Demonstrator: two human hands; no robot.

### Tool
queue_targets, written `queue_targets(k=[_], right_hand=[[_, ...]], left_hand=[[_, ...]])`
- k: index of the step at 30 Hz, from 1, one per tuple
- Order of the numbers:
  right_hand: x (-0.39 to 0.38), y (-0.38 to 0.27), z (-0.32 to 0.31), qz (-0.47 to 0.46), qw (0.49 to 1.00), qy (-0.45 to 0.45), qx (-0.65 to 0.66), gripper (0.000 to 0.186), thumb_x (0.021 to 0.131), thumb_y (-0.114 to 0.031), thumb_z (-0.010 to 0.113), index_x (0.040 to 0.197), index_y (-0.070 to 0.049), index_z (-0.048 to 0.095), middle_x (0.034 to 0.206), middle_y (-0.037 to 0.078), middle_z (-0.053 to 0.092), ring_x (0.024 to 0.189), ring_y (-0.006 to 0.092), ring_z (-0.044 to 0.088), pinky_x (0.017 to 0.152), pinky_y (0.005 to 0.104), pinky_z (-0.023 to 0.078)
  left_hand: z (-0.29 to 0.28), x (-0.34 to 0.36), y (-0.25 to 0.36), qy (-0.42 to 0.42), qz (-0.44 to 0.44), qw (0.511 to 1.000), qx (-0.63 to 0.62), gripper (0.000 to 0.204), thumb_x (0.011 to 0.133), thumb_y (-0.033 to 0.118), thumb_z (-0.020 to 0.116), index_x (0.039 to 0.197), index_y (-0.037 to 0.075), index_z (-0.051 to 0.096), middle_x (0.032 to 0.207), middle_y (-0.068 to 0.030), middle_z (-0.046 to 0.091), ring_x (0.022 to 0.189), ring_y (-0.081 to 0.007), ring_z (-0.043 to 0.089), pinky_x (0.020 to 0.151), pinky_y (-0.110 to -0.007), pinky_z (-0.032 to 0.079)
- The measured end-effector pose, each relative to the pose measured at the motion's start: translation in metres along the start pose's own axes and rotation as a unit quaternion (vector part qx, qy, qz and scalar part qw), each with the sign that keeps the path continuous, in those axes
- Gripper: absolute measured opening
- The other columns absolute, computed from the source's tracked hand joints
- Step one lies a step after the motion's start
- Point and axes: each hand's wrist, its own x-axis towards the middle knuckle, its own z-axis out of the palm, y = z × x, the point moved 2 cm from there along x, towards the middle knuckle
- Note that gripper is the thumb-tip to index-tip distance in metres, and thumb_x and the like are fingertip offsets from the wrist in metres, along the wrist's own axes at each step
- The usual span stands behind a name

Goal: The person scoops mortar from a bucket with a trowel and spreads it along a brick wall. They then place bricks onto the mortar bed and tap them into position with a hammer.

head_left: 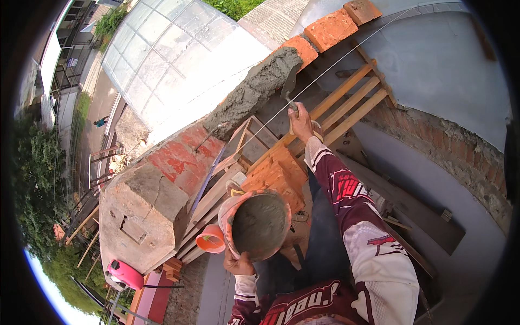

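Right hand (301, 120) grips a trowel (288, 84), spreading the mortar bed (252, 95) on the brick wall (184, 154). Left hand (238, 264) clasps a mortar-filled bowl (255, 223). No brick tops the bed yet; stacked bricks (279, 176) wait.

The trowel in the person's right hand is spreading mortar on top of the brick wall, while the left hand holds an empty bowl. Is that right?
Not quite. The bowl in the left hand is not empty: the head view shows it filled with grey mortar. The rest holds: the right hand works the trowel against the mortar bed on top of the brick wall.
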Motion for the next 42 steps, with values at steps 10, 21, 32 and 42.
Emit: queue_targets(k=[10, 21, 32, 42], right_hand=[[-0.118, -0.014, -0.019, -0.025, 0.982, -0.185, -0.042, 0.043, 0.092, -0.029, 0.066, 0.122, -0.001, 0.054, 0.112, 0.025, 0.063, 0.106, 0.0452, 0.060, 0.090, 0.0461, 0.048], [-0.204, -0.138, -0.162, -0.172, 0.857, -0.310, -0.373, 0.028, 0.088, -0.022, 0.064, 0.106, 0.000, 0.060, 0.088, 0.017, 0.060, 0.078, 0.0353, 0.065, 0.070, 0.0446, 0.053], [-0.209, -0.142, -0.094, -0.211, 0.795, -0.392, -0.412, 0.038, 0.082, -0.015, 0.060, 0.115, 0.004, 0.056, 0.092, 0.016, 0.066, 0.074, 0.0324, 0.070, 0.062, 0.0433, 0.056], [-0.143, -0.169, -0.115, -0.247, 0.841, -0.273, -0.397, 0.019, 0.084, -0.014, 0.058, 0.095, 0.001, 0.059, 0.086, 0.017, 0.066, 0.074, 0.0321, 0.070, 0.062, 0.0431, 0.055]], left_hand=[[0.012, 0.013, -0.013, 0.000, 0.040, 0.999, 0.020, 0.059, 0.071, -0.009, 0.054, 0.130, -0.006, 0.059, 0.109, -0.0049, 0.066, 0.091, -0.0125, 0.062, 0.080, -0.024, 0.050], [0.091, 0.054, 0.001, -0.012, 0.118, 0.992, 0.029, 0.065, 0.069, -0.010, 0.050, 0.134, -0.008, 0.056, 0.135, -0.0140, 0.060, 0.122, -0.0179, 0.057, 0.103, -0.027, 0.041], [0.138, 0.103, 0.049, -0.166, 0.038, 0.984, -0.051, 0.065, 0.073, -0.012, 0.050, 0.137, -0.006, 0.053, 0.132, -0.0094, 0.061, 0.118, -0.0153, 0.058, 0.096, -0.025, 0.045], [0.160, 0.100, 0.060, -0.194, 0.128, 0.973, 0.005, 0.062, 0.074, -0.011, 0.050, 0.136, -0.006, 0.055, 0.132, -0.0131, 0.062, 0.127, -0.0188, 0.054, 0.108, -0.030, 0.036]])
